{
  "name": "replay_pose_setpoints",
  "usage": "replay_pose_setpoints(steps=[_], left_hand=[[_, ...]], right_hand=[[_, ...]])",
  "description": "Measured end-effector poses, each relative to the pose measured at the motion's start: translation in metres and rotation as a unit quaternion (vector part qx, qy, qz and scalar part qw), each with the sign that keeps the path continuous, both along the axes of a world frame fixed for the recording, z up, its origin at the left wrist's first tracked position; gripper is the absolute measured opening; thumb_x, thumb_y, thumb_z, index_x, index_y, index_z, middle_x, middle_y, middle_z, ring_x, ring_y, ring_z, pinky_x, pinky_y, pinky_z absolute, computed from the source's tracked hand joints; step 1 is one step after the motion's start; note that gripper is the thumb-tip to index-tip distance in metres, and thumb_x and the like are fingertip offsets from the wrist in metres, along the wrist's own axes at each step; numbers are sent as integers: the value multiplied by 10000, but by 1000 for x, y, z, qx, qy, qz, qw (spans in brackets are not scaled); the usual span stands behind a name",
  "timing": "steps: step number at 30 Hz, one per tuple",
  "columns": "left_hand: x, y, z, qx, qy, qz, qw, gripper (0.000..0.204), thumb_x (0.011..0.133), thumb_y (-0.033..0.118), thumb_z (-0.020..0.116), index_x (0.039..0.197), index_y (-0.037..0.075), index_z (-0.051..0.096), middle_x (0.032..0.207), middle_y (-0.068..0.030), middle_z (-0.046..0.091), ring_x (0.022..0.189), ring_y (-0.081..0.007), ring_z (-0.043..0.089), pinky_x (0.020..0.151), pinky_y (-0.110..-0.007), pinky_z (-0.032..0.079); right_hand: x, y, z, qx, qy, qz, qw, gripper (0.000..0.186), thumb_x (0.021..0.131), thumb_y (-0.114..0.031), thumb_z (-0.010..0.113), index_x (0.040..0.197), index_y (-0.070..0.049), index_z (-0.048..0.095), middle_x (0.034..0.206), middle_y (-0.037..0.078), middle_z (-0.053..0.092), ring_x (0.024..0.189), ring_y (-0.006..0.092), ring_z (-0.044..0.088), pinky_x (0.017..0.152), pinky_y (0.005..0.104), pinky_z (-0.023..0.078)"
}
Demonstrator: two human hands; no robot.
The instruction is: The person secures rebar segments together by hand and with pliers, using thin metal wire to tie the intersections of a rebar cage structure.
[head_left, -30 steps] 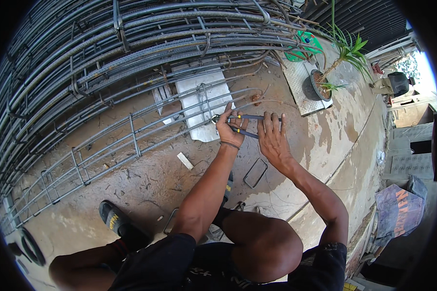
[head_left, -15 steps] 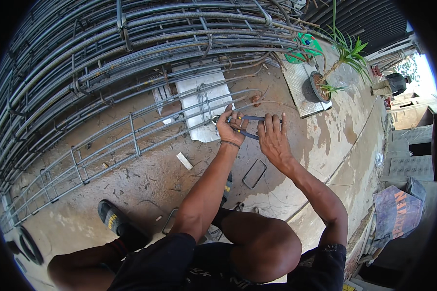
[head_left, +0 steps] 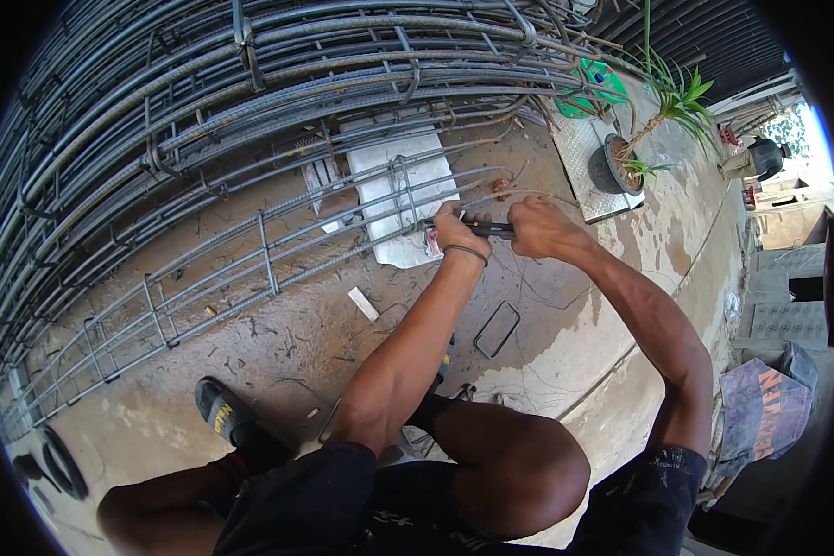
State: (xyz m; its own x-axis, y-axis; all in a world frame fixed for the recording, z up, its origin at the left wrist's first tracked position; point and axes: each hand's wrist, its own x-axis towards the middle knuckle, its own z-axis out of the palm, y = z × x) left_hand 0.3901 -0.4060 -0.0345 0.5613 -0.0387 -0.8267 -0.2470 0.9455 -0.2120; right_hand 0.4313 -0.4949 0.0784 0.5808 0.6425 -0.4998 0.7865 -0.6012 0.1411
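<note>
My left hand (head_left: 461,232) is closed around a pair of dark-handled pincers (head_left: 493,229) near their jaw end, beside the free ends of a narrow rebar cage (head_left: 265,248). My right hand (head_left: 545,228) wraps round the far ends of the handles, which lie close together. The pincers point left, at the cage's near bars; what sits in the jaws is too small to make out. Beneath that end of the cage lies a white slab or sheet (head_left: 401,246). A bent rectangular steel stirrup (head_left: 498,330) rests on the ground below my hands.
Stacked rebar cages (head_left: 204,102) fill the far left. A potted plant (head_left: 607,167) stands on a metal plate at the right, near a green plastic item (head_left: 591,93). Wire scraps and a pale strip (head_left: 363,304) litter the ground. Another person (head_left: 760,159) is far off right.
The pincers' handles, spread apart before, have come together. My right hand has gone from open fingers to a wrapped grip. Both hands sit slightly farther right in the view, which has shifted.
</note>
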Motion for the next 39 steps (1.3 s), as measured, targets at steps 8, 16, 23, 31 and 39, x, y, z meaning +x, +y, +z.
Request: replay_pose_setpoints(steps=[8,16,23,31,39], left_hand=[[-36,-22,-15,27,-180,19,983,261,808,271,673,989,108,579,757,-28,577,729,-192,590,788,-386,501],[-12,-21,-4,56,-103,10,993,267,765,122,556,1031,141,538,657,26,479,633,-150,552,667,-301,479],[1,-19,-2,30,-3,-21,999,43,808,110,490,770,90,483,625,-20,463,532,-178,501,625,-388,531],[8,-27,1,11,100,-49,994,105,799,120,544,741,78,467,650,-62,453,543,-200,477,535,-389,453],[-77,-15,-18,147,-71,-80,983,207,877,261,568,954,69,574,857,-105,640,731,-207,633,625,-339,492]], right_hand=[[0,-13,-6,-17,496,-440,749,585,876,-546,536,916,34,609,652,100,599,571,197,609,480,323,499],[-9,12,70,139,87,-39,986,508,853,-464,595,1062,-3,635,903,218,655,863,356,635,761,415,485],[-71,10,65,23,-216,190,958,500,824,-291,630,1182,47,544,1115,244,578,1078,378,528,941,426,423],[-22,-47,-46,32,-115,42,992,170,794,-105,589,876,43,607,733,134,621,669,238,633,667,350,544],[-70,-53,-65,171,679,-532,477,192,880,-264,624,854,-83,564,674,-18,453,578,104,461,519,260,397]])
